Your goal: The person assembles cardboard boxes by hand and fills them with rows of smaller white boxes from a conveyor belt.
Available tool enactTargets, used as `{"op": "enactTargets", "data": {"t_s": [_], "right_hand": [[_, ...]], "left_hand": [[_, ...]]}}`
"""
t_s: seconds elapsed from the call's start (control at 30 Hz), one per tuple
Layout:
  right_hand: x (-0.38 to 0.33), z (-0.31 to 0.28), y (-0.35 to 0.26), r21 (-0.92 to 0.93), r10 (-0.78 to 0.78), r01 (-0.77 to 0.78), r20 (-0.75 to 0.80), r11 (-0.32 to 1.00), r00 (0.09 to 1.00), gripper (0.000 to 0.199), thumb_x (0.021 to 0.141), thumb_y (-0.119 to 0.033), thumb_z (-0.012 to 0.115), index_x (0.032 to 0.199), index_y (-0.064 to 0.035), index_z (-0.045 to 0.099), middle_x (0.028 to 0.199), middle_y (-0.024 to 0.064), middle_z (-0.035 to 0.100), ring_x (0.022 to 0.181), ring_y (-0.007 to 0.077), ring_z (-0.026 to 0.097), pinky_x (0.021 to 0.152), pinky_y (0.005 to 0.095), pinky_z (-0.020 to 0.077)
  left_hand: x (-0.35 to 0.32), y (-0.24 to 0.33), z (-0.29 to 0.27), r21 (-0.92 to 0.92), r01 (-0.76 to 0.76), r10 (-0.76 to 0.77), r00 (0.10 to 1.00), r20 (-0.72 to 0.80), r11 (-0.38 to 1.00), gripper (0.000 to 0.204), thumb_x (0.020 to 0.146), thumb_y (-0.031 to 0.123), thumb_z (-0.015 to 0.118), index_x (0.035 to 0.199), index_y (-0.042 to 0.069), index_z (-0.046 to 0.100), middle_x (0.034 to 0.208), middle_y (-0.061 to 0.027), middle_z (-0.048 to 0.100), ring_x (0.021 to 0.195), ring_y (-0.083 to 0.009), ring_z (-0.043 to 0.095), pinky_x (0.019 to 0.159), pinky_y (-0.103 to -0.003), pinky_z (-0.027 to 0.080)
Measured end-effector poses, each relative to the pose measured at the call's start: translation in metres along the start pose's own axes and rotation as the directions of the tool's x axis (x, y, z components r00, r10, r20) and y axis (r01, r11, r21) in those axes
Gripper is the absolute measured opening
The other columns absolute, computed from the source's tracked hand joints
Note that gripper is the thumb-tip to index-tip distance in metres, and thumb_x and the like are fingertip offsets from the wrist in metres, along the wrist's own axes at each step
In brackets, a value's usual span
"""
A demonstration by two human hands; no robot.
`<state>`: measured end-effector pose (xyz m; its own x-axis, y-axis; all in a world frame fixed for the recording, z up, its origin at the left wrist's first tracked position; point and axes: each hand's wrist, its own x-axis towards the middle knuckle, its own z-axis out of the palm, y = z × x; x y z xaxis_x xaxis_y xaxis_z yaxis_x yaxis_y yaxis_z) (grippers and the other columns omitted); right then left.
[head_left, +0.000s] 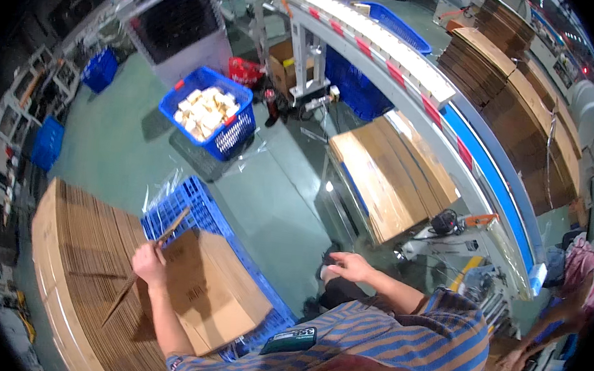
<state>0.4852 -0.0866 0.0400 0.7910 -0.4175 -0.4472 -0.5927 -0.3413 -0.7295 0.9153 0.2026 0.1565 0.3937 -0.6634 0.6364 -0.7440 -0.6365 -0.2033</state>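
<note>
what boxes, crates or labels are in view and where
Flat brown carton: left hand grips its flap, on a blue crate.
Flattened cartons: brown stack, lower left.
Blue basket: pale pieces inside, on the floor.
Carton stack: brown, beside the conveyor.
Right hand: holds nothing.

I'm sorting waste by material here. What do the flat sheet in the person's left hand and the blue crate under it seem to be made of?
The flat sheet held by the left hand looks like corrugated cardboard: matte brown, with fold lines. The blue crate appears to be moulded plastic: uniform colour, slightly glossy, open lattice walls.
</note>
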Motion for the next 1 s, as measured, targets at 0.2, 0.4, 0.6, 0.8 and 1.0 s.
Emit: {"op": "enactTargets", "data": {"t_s": [0.2, 0.4, 0.6, 0.8, 1.0], "right_hand": [[0.053, -0.117, -0.129, -0.166, -0.438, 0.48, -0.722, 0.862, 0.536, 0.061, 0.076, -0.04, 0.07, 0.12, -0.0008, 0.054, 0.117, 0.0212, 0.056, 0.106, 0.0354, 0.056, 0.089, 0.0409, 0.0455], [0.033, -0.249, -0.106, 0.093, -0.192, 0.472, -0.832, 0.877, 0.52, 0.022, 0.074, -0.018, 0.073, 0.081, 0.0004, 0.063, 0.073, 0.0181, 0.059, 0.066, 0.0247, 0.06, 0.059, 0.0333, 0.0475], [-0.026, -0.304, 0.009, 0.323, 0.297, 0.567, -0.944, 0.757, 0.141, 0.027, 0.082, -0.01, 0.068, 0.106, -0.0003, 0.062, 0.093, 0.0013, 0.065, 0.08, 0.0075, 0.057, 0.072, 0.0266, 0.0482], [0.013, -0.344, 0.0, 0.197, -0.067, -0.407, -0.833, 0.892, -0.549, 0.051, 0.079, -0.026, 0.071, 0.12, -0.0012, 0.055, 0.128, 0.0191, 0.049, 0.117, 0.0323, 0.048, 0.096, 0.0411, 0.0386], [0.083, -0.4, 0.007, 0.552, 0.165, -0.519, -0.772, 0.653, -0.614, 0.085, 0.08, -0.048, 0.065, 0.139, 0.0022, 0.03, 0.146, 0.0262, 0.022, 0.137, 0.0389, 0.016, 0.111, 0.0444, 0.0183]], "left_hand": [[0.265, 0.197, -0.046, -0.295, -0.438, 0.284, 0.85, -0.445, 0.849, 0.029, 0.074, 0.035, 0.074, 0.064, 0.014, 0.057, 0.055, -0.0003, 0.052, 0.051, -0.0188, 0.051, 0.053, -0.031, 0.036], [0.384, 0.398, -0.047, -0.707, -0.673, 0.508, 0.696, -0.507, 0.217, 0.045, 0.068, 0.041, 0.076, 0.096, 0.009, 0.062, 0.061, -0.0022, 0.053, 0.053, -0.0201, 0.053, 0.053, -0.032, 0.038], [0.508, 0.432, 0.08, -0.657, -0.723, 0.671, 0.597, -0.44, 0.213, 0.042, 0.059, 0.035, 0.079, 0.084, 0.009, 0.06, 0.071, -0.0082, 0.058, 0.068, -0.0298, 0.058, 0.06, -0.039, 0.047], [0.477, 0.547, 0.134, -0.623, -0.78, 0.707, 0.474, -0.525, 0.059, 0.034, 0.066, 0.031, 0.077, 0.088, 0.011, 0.061, 0.076, -0.0042, 0.058, 0.072, -0.0236, 0.057, 0.064, -0.036, 0.044], [0.503, 0.553, 0.142, -0.792, -0.576, 0.854, 0.291, -0.432, -0.204, 0.025, 0.085, 0.031, 0.06, 0.1, 0.011, 0.061, 0.084, -0.0078, 0.065, 0.079, -0.0273, 0.063, 0.062, -0.039, 0.049]]}}
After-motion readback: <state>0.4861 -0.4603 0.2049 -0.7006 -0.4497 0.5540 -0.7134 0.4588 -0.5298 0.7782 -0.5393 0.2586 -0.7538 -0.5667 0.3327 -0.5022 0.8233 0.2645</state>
